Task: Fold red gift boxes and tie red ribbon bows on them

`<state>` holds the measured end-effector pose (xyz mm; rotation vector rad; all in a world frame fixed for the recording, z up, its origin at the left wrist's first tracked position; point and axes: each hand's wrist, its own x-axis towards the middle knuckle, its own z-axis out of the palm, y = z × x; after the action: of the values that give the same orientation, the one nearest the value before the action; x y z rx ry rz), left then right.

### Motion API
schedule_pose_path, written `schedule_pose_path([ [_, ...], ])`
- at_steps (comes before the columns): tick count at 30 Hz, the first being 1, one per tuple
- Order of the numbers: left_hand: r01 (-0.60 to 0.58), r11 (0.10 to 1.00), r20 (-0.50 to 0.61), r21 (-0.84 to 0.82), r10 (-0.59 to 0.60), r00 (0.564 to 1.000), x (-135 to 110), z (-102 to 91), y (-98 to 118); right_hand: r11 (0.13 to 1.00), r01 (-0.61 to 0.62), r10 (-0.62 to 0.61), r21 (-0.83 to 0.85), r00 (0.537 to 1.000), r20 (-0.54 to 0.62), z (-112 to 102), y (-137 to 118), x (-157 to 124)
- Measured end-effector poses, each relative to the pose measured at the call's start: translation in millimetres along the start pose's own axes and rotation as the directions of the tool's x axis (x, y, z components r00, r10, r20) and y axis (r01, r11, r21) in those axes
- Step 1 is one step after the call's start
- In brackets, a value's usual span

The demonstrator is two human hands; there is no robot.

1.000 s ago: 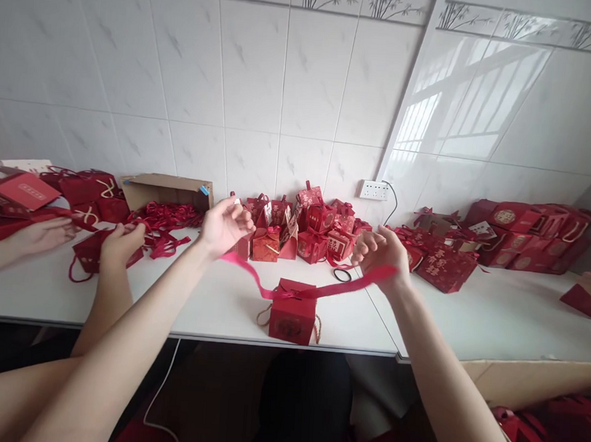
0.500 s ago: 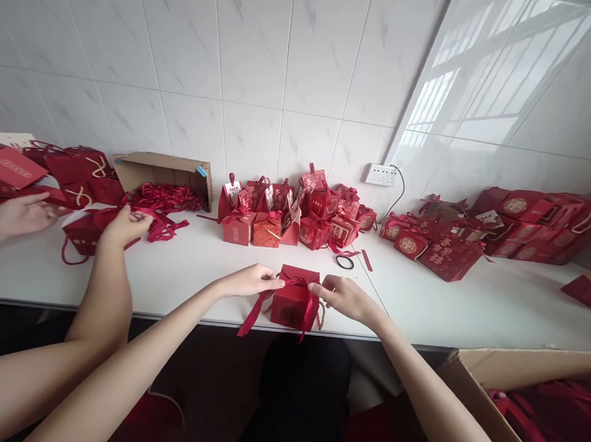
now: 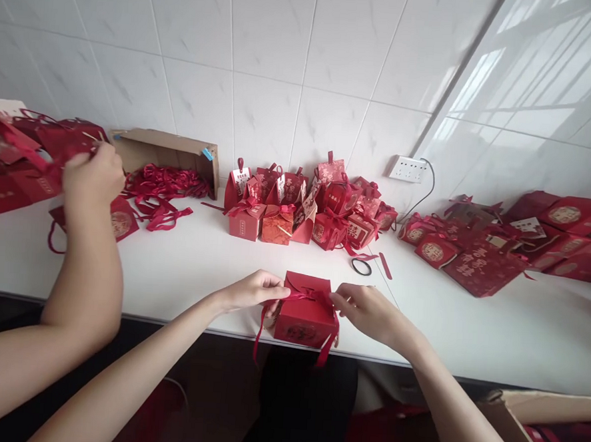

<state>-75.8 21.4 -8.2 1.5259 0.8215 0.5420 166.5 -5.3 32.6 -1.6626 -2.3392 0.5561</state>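
A red gift box (image 3: 305,317) with a dark round print on its front stands at the table's near edge. Across its top runs a red ribbon (image 3: 303,295) with a knot or bow at the middle, its tails hanging down both sides. My left hand (image 3: 256,289) pinches the ribbon at the left of the knot. On the other side, my right hand (image 3: 363,310) has thumb and fingers closed on the ribbon at the box's right edge. A twisted cord handle shows beside the box, partly hidden.
Several finished-looking red boxes (image 3: 245,223) cluster against the wall. A cardboard box (image 3: 167,143) with loose ribbons (image 3: 168,181) lies behind left. A co-worker's hands (image 3: 92,172) work at far left. A black ring (image 3: 361,266), red bags (image 3: 488,259) and a power strip (image 3: 407,168) are right.
My hands have drawn the ribbon snugger at the knot on the box top. The box now appears turned slightly and larger as the view shifts. The co-worker's hands have moved up and left.
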Motion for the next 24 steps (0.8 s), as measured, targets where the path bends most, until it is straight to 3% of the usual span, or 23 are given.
schedule_pose_path([
  [3,0.002,0.998,0.041,-0.060,0.000,0.999,0,-0.4,-2,0.999,0.010,-0.011,0.042,1.000,0.006,0,-1,-1],
  [10,-0.008,0.991,0.068,-0.136,0.017,0.998,2,0.0,-10,0.970,0.049,-0.090,0.240,0.983,0.163,6,9,5],
  [14,-0.028,0.968,0.035,-0.248,0.038,0.999,2,1.2,-19,0.875,0.047,-0.221,0.481,0.924,0.312,9,22,11],
  [18,-0.057,0.951,0.008,-0.303,0.062,0.998,1,4.4,-25,0.801,0.012,-0.269,0.599,0.900,0.341,15,30,16],
  [24,-0.020,0.962,0.080,-0.271,0.044,0.996,0,3.5,-23,0.791,-0.086,-0.131,0.606,0.943,0.305,15,25,14],
])
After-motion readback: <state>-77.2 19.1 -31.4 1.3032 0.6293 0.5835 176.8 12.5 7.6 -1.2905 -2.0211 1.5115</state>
